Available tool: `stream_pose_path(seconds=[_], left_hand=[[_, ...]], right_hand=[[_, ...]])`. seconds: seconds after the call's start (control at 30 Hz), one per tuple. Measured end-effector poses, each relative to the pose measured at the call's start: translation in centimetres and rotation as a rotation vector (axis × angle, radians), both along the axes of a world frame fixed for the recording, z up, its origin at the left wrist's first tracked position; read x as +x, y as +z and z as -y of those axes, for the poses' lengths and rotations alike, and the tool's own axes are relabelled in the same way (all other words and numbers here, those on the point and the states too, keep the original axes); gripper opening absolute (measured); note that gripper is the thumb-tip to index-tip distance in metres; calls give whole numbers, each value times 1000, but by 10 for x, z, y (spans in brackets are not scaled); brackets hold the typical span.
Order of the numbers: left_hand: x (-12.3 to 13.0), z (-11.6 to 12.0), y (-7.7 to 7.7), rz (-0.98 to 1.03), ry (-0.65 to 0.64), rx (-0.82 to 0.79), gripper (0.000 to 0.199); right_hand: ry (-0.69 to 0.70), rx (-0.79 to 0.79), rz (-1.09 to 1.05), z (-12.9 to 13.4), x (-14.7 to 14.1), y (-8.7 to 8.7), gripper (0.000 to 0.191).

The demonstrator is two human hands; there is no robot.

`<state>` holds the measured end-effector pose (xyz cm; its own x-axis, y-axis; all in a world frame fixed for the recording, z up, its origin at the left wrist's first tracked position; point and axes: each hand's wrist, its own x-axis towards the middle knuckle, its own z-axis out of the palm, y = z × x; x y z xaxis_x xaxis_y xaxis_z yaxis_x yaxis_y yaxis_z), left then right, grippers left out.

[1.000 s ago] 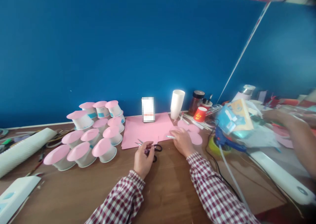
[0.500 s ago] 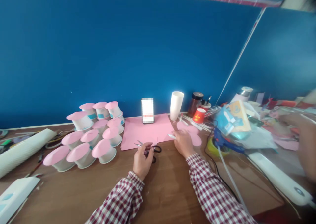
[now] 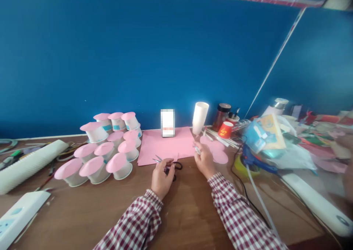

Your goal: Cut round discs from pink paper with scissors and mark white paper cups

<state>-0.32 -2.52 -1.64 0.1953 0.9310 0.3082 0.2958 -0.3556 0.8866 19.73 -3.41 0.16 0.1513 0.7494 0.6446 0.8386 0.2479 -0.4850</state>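
Scissors (image 3: pixel 181 164) sit in left hand (image 3: pixel 162 178), slim white object (image 3: pixel 198 150) in right hand (image 3: pixel 205 163)

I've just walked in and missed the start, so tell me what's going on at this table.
A person's left hand holds black-handled scissors, blades parted, while the right hand grips a slim white pen-like item. Pink paper sheets lie flat just ahead, with pink paper discs beside the right hand. Over on the left stand upside-down paper cups topped with shallow pink paper cones.
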Motion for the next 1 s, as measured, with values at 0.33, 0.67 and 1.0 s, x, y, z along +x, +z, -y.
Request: stream_pose_path(seconds=[0.33,0.67,1.0], left_hand=[[1,2,4,-160,3,219,23],[4,8,5,-149,-116,364,30],[5,9,3,-118,-170,355,21]], right_hand=[[302,-126,-71,12,-36,5,35],[427,-153,-50,23,-55,5,35],[472,-181,-36,22,-55,3,38]])
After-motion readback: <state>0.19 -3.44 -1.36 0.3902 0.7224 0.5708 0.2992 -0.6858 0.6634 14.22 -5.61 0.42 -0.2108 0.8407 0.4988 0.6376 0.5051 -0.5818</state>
